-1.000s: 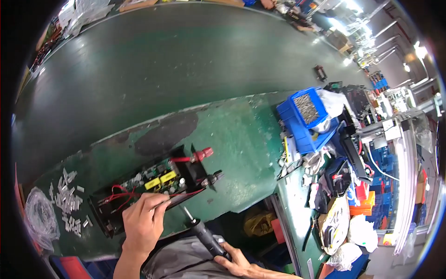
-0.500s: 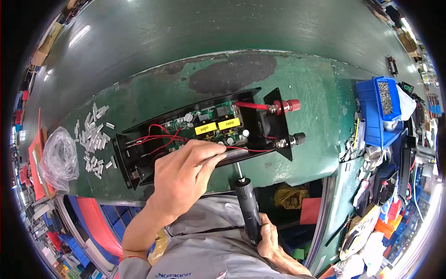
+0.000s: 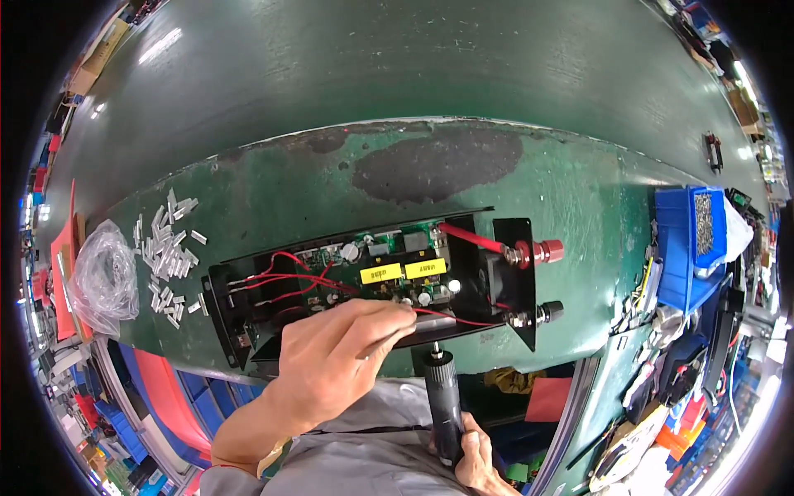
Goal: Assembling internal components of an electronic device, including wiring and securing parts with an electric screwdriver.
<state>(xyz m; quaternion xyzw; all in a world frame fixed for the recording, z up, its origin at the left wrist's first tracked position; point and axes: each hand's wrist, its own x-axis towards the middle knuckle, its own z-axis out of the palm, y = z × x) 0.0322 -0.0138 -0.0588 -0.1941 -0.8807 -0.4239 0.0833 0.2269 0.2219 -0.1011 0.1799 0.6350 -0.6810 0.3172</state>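
A long black open-topped metal case holds a green circuit board with two yellow-wrapped parts and red wires. Its right end plate carries a red terminal post and a black one. At the near side of the case, my left hand is closed, thumb and fingers pinching a thin grey metal strip along the wall. My right hand wraps round a black electric screwdriver, whose bit points up at the case's near wall. The bit's tip is hard to make out.
Loose small silvery bars lie left of the case, beside a clear plastic bag. On the right stand stacked blue bins, the upper one with small metal screws. The green bench's near edge runs just below the case.
The whole scene sits lower and slightly right in view, and the case appears turned a little. My left hand keeps its pinch; the screwdriver stays at the near wall, now more upright.
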